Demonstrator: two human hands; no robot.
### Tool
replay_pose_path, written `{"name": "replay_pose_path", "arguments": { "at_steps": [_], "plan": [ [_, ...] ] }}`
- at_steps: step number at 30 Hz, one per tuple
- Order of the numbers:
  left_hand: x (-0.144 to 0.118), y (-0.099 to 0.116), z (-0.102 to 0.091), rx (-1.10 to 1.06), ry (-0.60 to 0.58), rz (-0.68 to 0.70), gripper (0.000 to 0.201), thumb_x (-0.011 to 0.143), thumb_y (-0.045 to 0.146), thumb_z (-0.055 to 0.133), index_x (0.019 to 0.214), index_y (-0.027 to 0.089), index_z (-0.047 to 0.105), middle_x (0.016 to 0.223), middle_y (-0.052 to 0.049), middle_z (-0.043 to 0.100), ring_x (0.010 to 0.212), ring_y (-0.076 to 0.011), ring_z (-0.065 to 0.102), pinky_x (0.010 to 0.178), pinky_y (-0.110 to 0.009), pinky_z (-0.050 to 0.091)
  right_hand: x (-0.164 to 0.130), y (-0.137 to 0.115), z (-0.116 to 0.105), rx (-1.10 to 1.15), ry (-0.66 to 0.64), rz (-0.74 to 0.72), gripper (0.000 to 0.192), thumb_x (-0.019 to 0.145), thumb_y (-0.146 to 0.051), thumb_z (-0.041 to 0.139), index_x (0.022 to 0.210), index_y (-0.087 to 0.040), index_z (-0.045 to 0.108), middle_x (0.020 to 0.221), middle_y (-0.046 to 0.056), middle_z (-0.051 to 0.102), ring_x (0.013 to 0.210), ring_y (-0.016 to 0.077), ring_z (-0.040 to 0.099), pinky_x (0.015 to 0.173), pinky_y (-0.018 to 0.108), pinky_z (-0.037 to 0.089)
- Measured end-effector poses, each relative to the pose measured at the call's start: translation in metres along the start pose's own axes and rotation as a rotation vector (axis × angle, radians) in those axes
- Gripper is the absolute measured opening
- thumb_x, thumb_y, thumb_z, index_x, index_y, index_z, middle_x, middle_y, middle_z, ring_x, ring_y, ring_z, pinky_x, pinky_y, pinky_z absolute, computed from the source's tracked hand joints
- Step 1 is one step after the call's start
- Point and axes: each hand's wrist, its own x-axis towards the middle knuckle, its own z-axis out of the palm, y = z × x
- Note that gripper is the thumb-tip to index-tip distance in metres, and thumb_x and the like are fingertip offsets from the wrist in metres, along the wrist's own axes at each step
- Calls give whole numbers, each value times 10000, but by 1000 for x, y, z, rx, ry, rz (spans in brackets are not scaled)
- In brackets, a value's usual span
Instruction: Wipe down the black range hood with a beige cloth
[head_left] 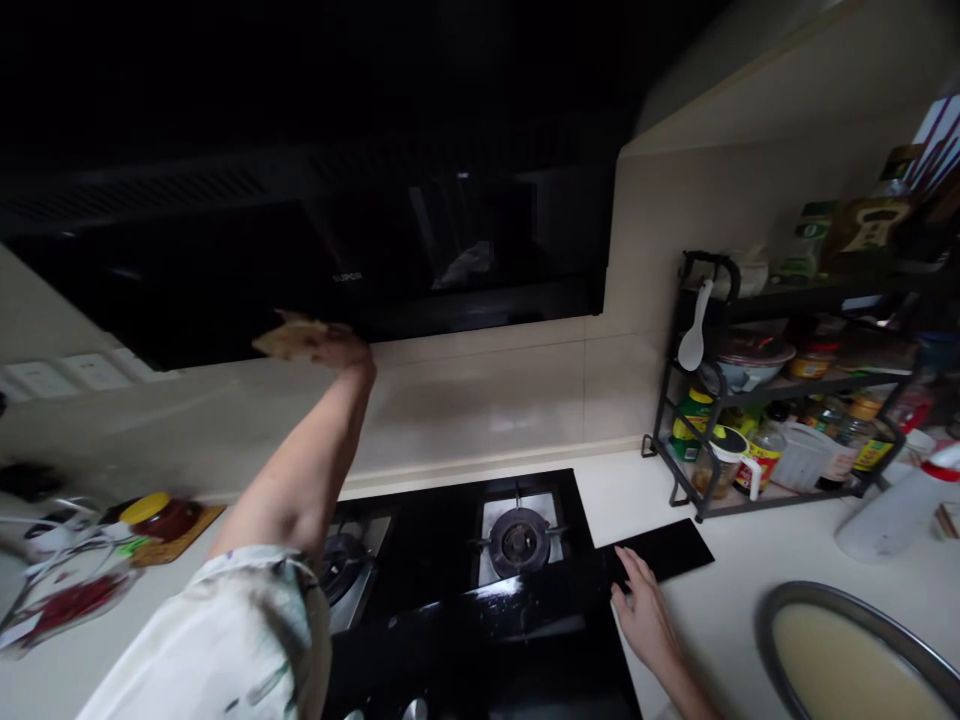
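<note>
My left hand [341,347] is raised to the lower edge of the black range hood [487,240]. Its fingers close around a tan cloth [291,338], which is blurred by motion and lies against the hood's glossy front. Low on the right, my right hand [646,612] rests with fingers stretched out on the edge of a long black panel [675,555]. This panel lies across the front of the black gas stove [442,535] and reaches over the counter. Behind it, the right burner [519,542] shows fully, while my left arm partly covers the left burner [341,570].
On the right stands a black rack [724,400] with bottles, jars and a hanging white spoon [696,325]. Nearer are a metal basin [772,610] of cloudy liquid and a white spray bottle [885,520]. A yellow-lidded jar [154,518] sits at left.
</note>
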Motion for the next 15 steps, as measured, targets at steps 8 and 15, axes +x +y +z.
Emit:
{"name": "replay_pose_path", "arguments": {
  "at_steps": [8,15],
  "plan": [
    [27,110,120,198,217,-393,609,1162,258,398,1734,67,479,1766,-369,357,1606,-613,370,1225,-891,318,-18,-3,-6,-3,-46,51,580,982,-390,486,1425,-153,773,1547,196,678,1437,332,691,1218,526,606],
    [32,213,213,238,-17,261,628,1121,187,442,1744,241,504,1794,-221,422,1531,-455,502,1194,-691,482,-32,0,-14,-37,-76,84,594,988,-368,460,1421,-119,783,1569,213,668,1440,333,697,1194,511,625]
  ]
}}
